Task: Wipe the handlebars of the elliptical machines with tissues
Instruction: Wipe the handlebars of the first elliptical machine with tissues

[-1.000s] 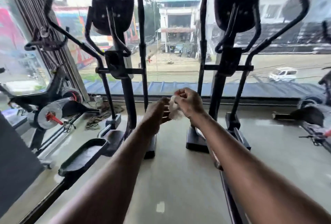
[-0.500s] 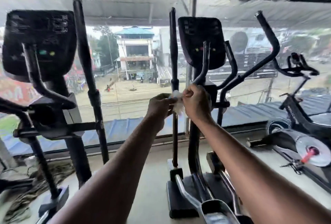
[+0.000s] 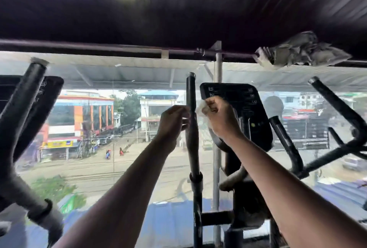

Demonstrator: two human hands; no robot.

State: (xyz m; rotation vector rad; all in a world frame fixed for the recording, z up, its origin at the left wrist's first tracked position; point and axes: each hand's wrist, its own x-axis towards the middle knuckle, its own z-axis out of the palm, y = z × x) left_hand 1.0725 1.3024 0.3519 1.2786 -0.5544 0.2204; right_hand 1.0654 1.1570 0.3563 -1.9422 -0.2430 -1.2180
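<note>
The handlebar (image 3: 192,128) of the elliptical, the upright black one just left of the console (image 3: 236,108), is now standing between the person's two raised hands, where a second ago they were working the tissue in open air well short of the machines. The right hand (image 3: 220,117), just right of the handlebar, is pinching the white tissue (image 3: 200,108) with curled fingers, its edge touching or nearly touching the bar. The left hand (image 3: 172,122), just left of the handlebar, is curling loosely at it with fingertips close together, holding nothing I can make out, so the wiping is, I judge, just beginning.
</note>
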